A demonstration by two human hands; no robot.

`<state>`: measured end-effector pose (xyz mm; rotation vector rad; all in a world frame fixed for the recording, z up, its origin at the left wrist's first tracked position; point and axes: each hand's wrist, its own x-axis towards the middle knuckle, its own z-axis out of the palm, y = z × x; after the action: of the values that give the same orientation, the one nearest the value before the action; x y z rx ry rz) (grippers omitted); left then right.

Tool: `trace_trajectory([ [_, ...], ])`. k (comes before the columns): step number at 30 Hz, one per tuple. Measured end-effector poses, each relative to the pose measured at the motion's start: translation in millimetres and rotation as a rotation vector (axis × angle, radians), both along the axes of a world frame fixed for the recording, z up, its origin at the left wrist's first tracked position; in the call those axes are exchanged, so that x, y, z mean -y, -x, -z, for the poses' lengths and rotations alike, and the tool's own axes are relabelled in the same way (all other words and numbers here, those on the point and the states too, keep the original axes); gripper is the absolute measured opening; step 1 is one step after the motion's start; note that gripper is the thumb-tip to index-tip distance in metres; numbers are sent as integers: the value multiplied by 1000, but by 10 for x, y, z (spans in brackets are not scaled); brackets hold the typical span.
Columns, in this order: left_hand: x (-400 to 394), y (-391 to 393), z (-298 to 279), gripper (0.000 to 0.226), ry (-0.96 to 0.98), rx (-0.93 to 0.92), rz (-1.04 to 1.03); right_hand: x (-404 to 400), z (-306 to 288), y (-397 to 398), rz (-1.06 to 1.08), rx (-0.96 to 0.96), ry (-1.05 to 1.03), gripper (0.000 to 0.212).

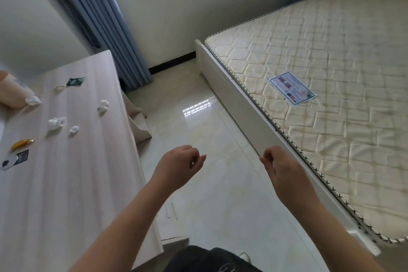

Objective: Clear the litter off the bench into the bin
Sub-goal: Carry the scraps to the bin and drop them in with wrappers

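Note:
A pale wooden bench (88, 172) runs along the left. Litter lies scattered on its far half: a dark green wrapper (75, 82), crumpled white tissues (103, 106) (55, 123) (33, 100), a small white cap (74, 129), a gold wrapper (21, 144) and a black-and-white packet (15, 159). A peach-coloured bin (10, 90) sits at the bench's far left edge, partly cut off by the frame. My left hand (178, 163) and my right hand (280, 170) hover over the floor to the right of the bench, fingers loosely curled, holding nothing.
A bare quilted mattress (320, 86) on a white bed frame (231, 95) fills the right side, with a printed label (292, 90) on it. Glossy tiled floor (198, 121) lies between bench and bed. Blue curtains (106, 24) hang by the window behind the bench.

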<state>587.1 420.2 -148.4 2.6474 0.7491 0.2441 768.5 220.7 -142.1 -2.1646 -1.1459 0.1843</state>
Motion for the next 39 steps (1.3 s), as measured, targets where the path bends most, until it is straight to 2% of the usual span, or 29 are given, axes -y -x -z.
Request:
trace_trajectory([
  [5, -124, -321, 11, 33, -36, 87, 9, -186, 10, -251, -83, 10, -3, 13],
  [9, -288, -448, 121, 31, -78, 79, -44, -528, 73, -539, -177, 19, 27, 12],
  [16, -938, -537, 222, 32, -98, 80, -170, -1481, 185, -1053, -309, 29, 83, 11],
  [22, -1441, -748, 50, 32, -232, 35, -211, -2302, 80, -1340, -425, 63, 107, 13],
  [31, -2172, -1229, 19, 31, -174, 18, -342, -3448, -67, -2002, -571, 56, 72, 11],
  [39, -2871, -1850, 12, 31, -68, -17, -560, -4618, 67, -2621, -731, -16, 94, 11],
])
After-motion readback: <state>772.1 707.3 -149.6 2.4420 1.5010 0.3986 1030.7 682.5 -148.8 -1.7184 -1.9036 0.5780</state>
